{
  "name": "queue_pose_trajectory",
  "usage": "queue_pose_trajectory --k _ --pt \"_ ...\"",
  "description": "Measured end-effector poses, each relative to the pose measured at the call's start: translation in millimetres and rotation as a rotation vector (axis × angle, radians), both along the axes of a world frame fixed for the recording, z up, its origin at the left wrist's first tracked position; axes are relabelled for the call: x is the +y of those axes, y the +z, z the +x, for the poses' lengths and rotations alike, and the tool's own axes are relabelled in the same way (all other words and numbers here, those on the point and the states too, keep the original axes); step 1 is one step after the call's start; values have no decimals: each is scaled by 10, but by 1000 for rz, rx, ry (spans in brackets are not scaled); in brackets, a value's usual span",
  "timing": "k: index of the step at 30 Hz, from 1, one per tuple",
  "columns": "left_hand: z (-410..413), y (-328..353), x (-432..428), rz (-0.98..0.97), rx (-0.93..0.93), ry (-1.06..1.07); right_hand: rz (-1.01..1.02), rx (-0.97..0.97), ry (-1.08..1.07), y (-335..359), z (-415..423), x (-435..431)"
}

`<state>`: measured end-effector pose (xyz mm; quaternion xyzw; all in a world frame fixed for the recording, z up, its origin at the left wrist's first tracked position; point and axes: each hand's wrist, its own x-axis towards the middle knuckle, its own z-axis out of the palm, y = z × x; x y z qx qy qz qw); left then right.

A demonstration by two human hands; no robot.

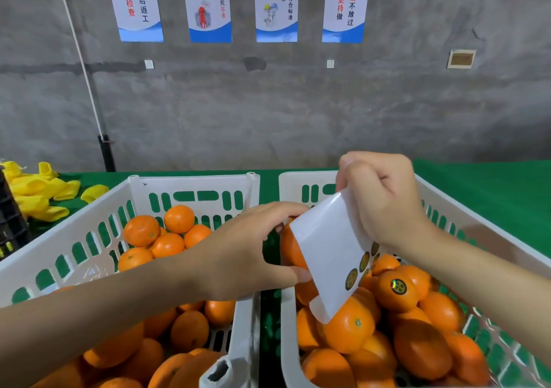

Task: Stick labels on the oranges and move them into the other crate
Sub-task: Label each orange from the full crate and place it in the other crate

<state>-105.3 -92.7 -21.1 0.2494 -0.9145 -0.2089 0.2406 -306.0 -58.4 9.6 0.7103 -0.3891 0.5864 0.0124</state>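
Two white slotted crates stand side by side on a green table. The left crate [190, 184] holds plain oranges [167, 244]. The right crate [507, 256] holds oranges too, one with a round dark label [398, 286]. My left hand [244, 253] reaches over the gap and grips an orange [290, 249] above the right crate's near-left side. My right hand [381, 199] holds a white label sheet [331, 250] with a few round dark stickers at its lower edge. The sheet hangs in front of the held orange and hides most of it.
Yellow foam fruit nets [38, 193] lie on the green table [483, 190] at the far left, next to a dark crate [10, 223]. A grey concrete wall with posters [205, 5] rises behind the table. A pole [89, 89] leans against the wall.
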Motion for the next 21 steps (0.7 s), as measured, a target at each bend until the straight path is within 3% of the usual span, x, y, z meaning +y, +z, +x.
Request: queue_pose_trajectory --k 4,7,11,13,16,19,21 --pt "-5 63 12 -123 -116 -90 111 110 -185 -99 24 -82" --pt "17 54 29 -1 -43 -86 190 234 -282 -194 29 -143" --pt "86 52 15 180 20 -117 230 228 -316 -249 35 -175" --pt "117 52 -7 271 49 -131 240 161 -289 -231 45 -175" --pt "115 67 43 427 63 -183 302 -85 -218 -169 43 -172" --pt "50 58 102 347 -4 -166 374 -265 -198 -122 1 -183" --pt "29 27 75 272 -52 -109 398 -268 -179 -113 -7 -171"
